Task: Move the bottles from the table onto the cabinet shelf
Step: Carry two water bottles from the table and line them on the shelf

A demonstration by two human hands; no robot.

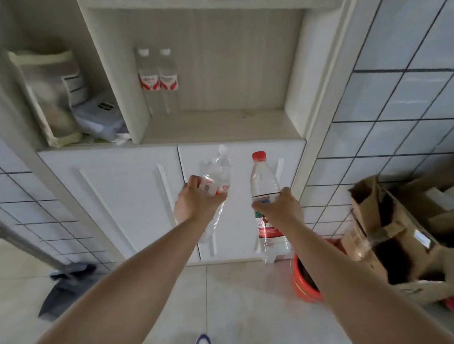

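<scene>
Bottles: one in each hand, held up in front of the cabinet doors [118, 191], below the open shelf [219, 125].
Left hand [196, 198] grips a clear white-capped bottle [217, 172] round its label; right hand [281, 206] grips a red-capped bottle [262, 181] mid-body. Two more bottles [157, 79] stand at the shelf's back left. Cardboard boxes [392, 233] and an orange bucket [302, 285] sit right; dustpan [65, 285] left on the floor.

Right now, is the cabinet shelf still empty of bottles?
No: two white-capped bottles already stand side by side at the back left of the open shelf, while each hand holds another bottle below it.
</scene>
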